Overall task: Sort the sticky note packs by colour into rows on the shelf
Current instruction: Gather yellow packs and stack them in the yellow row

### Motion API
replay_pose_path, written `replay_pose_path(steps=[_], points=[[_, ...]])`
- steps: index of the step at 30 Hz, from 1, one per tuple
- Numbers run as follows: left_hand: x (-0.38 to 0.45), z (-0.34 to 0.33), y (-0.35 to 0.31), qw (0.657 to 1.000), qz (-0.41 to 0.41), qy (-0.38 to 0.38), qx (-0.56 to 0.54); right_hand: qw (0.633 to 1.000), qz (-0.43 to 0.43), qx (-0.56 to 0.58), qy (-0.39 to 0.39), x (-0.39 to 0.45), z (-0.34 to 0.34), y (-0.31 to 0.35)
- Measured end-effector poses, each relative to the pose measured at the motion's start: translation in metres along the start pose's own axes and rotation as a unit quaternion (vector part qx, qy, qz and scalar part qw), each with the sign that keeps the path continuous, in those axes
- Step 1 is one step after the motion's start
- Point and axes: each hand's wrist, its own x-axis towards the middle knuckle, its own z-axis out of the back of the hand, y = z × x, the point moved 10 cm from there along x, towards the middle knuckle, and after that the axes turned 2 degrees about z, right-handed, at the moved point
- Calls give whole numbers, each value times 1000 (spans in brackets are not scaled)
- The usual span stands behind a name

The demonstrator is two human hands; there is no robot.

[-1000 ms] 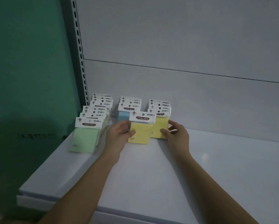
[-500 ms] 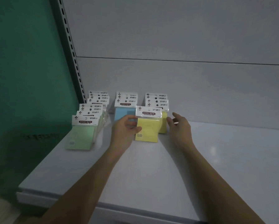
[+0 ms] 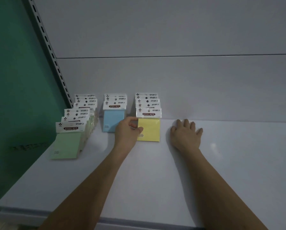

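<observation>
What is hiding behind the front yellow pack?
More packs stand in a row behind the front yellow pack; only their white header cards show, their colours covered.

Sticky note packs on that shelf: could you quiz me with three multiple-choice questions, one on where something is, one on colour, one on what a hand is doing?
1. Which row stands nearest the green wall?
A. green packs
B. blue packs
C. yellow packs

2. What colour is the pack that the left hand pinches?
A. blue
B. green
C. yellow

3. How is the right hand?
A. curled round a pack
B. flat on the shelf with fingers spread
C. lifted off the shelf

Answers:
1 A: the green packs stand leftmost, beside the green wall, with the blue packs in the middle.
2 C: the left hand pinches the left edge of the front yellow pack.
3 B: the right hand lies open on the shelf, right of the yellow row, holding nothing.
</observation>
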Motion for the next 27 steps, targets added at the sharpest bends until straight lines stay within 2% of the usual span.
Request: replay_pose_path(steps=[9,14,17,20,23,27], points=[[4,-4,6,999,-42,-23,6,999,4,-14,-52,-1,8,3],[-4,6,-10,992,-96,-65,47,999,3,7,-35,-5,9,4],[-18,15,-15,985,-144,-75,62,994,-6,108,-30,-16,26,7],[-32,8,-28,970,-209,-44,118,965,22,257,46,-28,35,1],[-43,-15,-61,945,-262,21,193,953,32,277,121,-41,51,-26],[-63,-71,-90,925,-187,166,287,957,32,225,179,-62,87,-78]])
